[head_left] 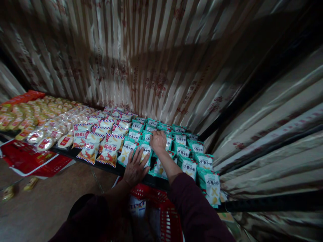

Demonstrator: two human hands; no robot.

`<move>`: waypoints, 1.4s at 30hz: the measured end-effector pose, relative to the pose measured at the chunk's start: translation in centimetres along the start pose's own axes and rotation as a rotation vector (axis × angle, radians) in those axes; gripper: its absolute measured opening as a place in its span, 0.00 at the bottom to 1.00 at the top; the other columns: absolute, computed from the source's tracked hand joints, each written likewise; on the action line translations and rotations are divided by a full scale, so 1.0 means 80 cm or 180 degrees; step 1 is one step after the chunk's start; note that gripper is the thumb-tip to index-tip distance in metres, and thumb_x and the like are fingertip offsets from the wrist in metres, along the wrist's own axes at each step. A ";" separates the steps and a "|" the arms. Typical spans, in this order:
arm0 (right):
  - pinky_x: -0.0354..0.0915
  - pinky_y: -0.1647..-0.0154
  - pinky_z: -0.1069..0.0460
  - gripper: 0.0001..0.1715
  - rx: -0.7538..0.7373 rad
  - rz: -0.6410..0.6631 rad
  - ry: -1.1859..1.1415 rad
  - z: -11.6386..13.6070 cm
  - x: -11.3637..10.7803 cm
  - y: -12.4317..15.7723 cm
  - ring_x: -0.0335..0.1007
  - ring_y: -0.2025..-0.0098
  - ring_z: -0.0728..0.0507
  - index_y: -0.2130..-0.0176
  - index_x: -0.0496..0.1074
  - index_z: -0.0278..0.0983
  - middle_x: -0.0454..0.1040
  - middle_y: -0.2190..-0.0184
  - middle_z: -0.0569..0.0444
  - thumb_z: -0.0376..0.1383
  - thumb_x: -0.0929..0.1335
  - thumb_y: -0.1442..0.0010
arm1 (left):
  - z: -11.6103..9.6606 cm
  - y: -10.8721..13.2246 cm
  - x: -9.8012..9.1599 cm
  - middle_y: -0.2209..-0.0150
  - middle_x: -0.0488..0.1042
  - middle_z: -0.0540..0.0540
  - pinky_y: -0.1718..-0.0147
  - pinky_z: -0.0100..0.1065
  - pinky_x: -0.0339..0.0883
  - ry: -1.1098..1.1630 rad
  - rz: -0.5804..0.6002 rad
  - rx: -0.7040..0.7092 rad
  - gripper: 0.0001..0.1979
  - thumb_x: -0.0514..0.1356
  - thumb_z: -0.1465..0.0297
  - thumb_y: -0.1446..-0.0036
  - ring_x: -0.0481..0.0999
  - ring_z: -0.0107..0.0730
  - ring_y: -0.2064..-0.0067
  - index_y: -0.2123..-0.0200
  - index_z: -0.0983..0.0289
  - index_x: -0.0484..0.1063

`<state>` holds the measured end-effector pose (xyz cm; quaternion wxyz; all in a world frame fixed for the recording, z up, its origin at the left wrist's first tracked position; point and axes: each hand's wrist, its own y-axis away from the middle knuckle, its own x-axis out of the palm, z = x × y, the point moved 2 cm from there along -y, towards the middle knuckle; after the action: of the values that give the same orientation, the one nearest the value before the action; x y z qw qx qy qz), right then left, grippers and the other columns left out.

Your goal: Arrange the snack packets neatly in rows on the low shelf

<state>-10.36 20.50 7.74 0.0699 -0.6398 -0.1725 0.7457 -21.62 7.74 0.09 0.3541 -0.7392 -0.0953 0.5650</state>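
Green-and-white snack bags stand in rows on a dark shelf. My left hand rests on a front bag in the left part of these rows, fingers spread and lying flat. Farther back, my right hand reaches in among the bags with its fingers bent down and close together on one snack bag. Its fingertips are partly hidden. Just left of my left hand stand orange-and-white snack bags with striped edges.
Round, clear-wrapped packs and yellow-wrapped packs fill the shelf's left end. Below me is a red plastic basket with packs inside. A red bag hangs at left. Striped sheeting backs the shelf; a dark pole rises right.
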 end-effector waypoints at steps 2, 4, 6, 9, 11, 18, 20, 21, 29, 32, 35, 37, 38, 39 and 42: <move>0.54 0.49 0.45 0.17 -0.0011 -0.0071 -0.0035 0.000 0.003 0.002 0.59 0.48 0.36 0.53 0.73 0.36 0.73 0.55 0.44 0.38 0.61 0.38 | 0.000 -0.001 0.000 0.34 0.53 0.60 0.37 0.52 0.45 -0.0030 -0.0008 0.0030 0.29 0.56 0.58 0.41 0.48 0.47 0.33 0.38 0.57 0.56; 0.53 0.47 0.43 0.18 -0.0068 -0.0226 -0.0115 -0.003 0.005 0.005 0.56 0.44 0.35 0.51 0.72 0.36 0.71 0.50 0.44 0.38 0.62 0.38 | 0.000 -0.002 -0.001 0.35 0.54 0.60 0.37 0.51 0.45 -0.0049 0.0002 0.0052 0.29 0.55 0.58 0.40 0.48 0.47 0.33 0.38 0.57 0.56; 0.51 0.44 0.41 0.21 -0.0195 -0.0427 -0.0225 -0.009 0.002 0.010 0.52 0.40 0.35 0.47 0.70 0.34 0.68 0.46 0.44 0.38 0.61 0.37 | 0.000 -0.002 -0.002 0.35 0.54 0.60 0.37 0.52 0.45 -0.0059 0.0027 0.0050 0.29 0.55 0.58 0.40 0.47 0.47 0.33 0.38 0.57 0.56; 0.49 0.40 0.38 0.24 -0.0313 -0.0741 -0.0314 -0.024 -0.015 0.033 0.47 0.36 0.35 0.45 0.67 0.33 0.64 0.41 0.43 0.39 0.60 0.36 | 0.001 0.000 -0.001 0.34 0.52 0.60 0.37 0.53 0.44 -0.0046 0.0085 0.0014 0.29 0.55 0.58 0.40 0.45 0.48 0.32 0.37 0.57 0.55; 0.48 0.38 0.38 0.24 -0.0251 -0.0983 -0.0342 -0.035 -0.029 0.063 0.43 0.34 0.37 0.44 0.66 0.33 0.61 0.39 0.43 0.40 0.58 0.35 | 0.001 0.002 -0.001 0.34 0.50 0.61 0.38 0.54 0.44 -0.0004 0.0080 0.0024 0.30 0.55 0.58 0.40 0.44 0.49 0.32 0.37 0.58 0.55; 0.52 0.39 0.34 0.31 0.0110 -0.1218 -0.0443 -0.047 -0.012 0.199 0.35 0.32 0.33 0.35 0.50 0.35 0.43 0.32 0.41 0.40 0.57 0.34 | -0.001 0.004 -0.003 0.35 0.51 0.66 0.38 0.54 0.45 0.0102 -0.0156 0.0070 0.29 0.57 0.59 0.41 0.46 0.51 0.33 0.39 0.61 0.59; 0.53 0.41 0.33 0.33 0.0258 -0.1168 -0.0446 -0.046 0.004 0.219 0.39 0.32 0.31 0.34 0.47 0.36 0.40 0.32 0.39 0.41 0.58 0.34 | -0.001 0.004 -0.003 0.34 0.49 0.66 0.38 0.54 0.45 0.0090 -0.0126 0.0036 0.30 0.57 0.58 0.42 0.46 0.52 0.33 0.39 0.61 0.58; 0.54 0.41 0.33 0.34 0.0261 -0.1133 -0.0465 -0.045 0.010 0.223 0.41 0.33 0.31 0.34 0.46 0.36 0.40 0.32 0.39 0.41 0.58 0.34 | -0.001 0.004 -0.002 0.34 0.49 0.65 0.39 0.55 0.45 0.0078 -0.0101 0.0031 0.31 0.58 0.57 0.43 0.46 0.53 0.33 0.39 0.60 0.58; 0.54 0.40 0.34 0.31 0.0060 -0.0960 -0.0738 -0.039 0.019 0.208 0.39 0.32 0.33 0.35 0.51 0.34 0.40 0.32 0.39 0.40 0.57 0.34 | 0.000 0.002 0.000 0.37 0.58 0.64 0.38 0.53 0.44 -0.0070 -0.0071 0.0164 0.28 0.56 0.59 0.41 0.50 0.49 0.33 0.39 0.61 0.59; 0.53 0.39 0.34 0.28 -0.0020 -0.0953 -0.0770 -0.040 0.023 0.206 0.39 0.32 0.34 0.37 0.56 0.34 0.42 0.32 0.40 0.38 0.57 0.34 | 0.000 0.003 0.002 0.37 0.58 0.63 0.37 0.53 0.44 -0.0084 -0.0075 0.0174 0.28 0.55 0.58 0.41 0.50 0.48 0.33 0.39 0.62 0.59; 0.53 0.39 0.34 0.25 -0.0087 -0.0956 -0.0783 -0.042 0.025 0.208 0.39 0.32 0.34 0.40 0.61 0.35 0.42 0.32 0.41 0.38 0.58 0.35 | 0.001 0.003 0.003 0.37 0.57 0.63 0.38 0.52 0.45 -0.0090 -0.0045 0.0158 0.28 0.55 0.58 0.41 0.49 0.48 0.33 0.39 0.62 0.59; 0.54 0.39 0.34 0.24 -0.0118 -0.0944 -0.0844 -0.043 0.025 0.209 0.39 0.32 0.35 0.41 0.62 0.35 0.42 0.32 0.42 0.38 0.58 0.35 | 0.001 0.003 0.002 0.37 0.58 0.63 0.38 0.52 0.46 -0.0083 -0.0023 0.0197 0.27 0.55 0.59 0.40 0.50 0.47 0.33 0.40 0.62 0.60; 0.54 0.39 0.35 0.24 -0.0127 -0.0931 -0.0874 -0.043 0.024 0.209 0.40 0.32 0.35 0.42 0.63 0.35 0.42 0.32 0.42 0.38 0.58 0.35 | 0.001 0.003 0.002 0.37 0.58 0.63 0.38 0.52 0.46 -0.0083 -0.0020 0.0212 0.26 0.54 0.60 0.40 0.50 0.47 0.33 0.40 0.62 0.60; 0.54 0.39 0.35 0.23 -0.0138 -0.0913 -0.0895 -0.042 0.024 0.209 0.40 0.32 0.35 0.42 0.64 0.35 0.43 0.32 0.43 0.37 0.58 0.35 | 0.001 0.003 0.001 0.37 0.59 0.63 0.38 0.52 0.47 -0.0086 -0.0027 0.0227 0.26 0.54 0.61 0.39 0.50 0.47 0.34 0.40 0.63 0.60; 0.54 0.39 0.37 0.22 -0.0124 -0.0885 -0.0878 -0.040 0.025 0.210 0.42 0.33 0.37 0.44 0.65 0.34 0.45 0.33 0.42 0.36 0.58 0.35 | 0.001 0.002 0.000 0.38 0.59 0.65 0.38 0.52 0.46 -0.0081 -0.0064 0.0224 0.26 0.54 0.61 0.39 0.50 0.48 0.33 0.40 0.66 0.60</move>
<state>-5.60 6.09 -0.34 0.1355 -0.5028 -0.2816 0.8059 -21.76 7.66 -0.07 0.3843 -0.7180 -0.0873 0.5737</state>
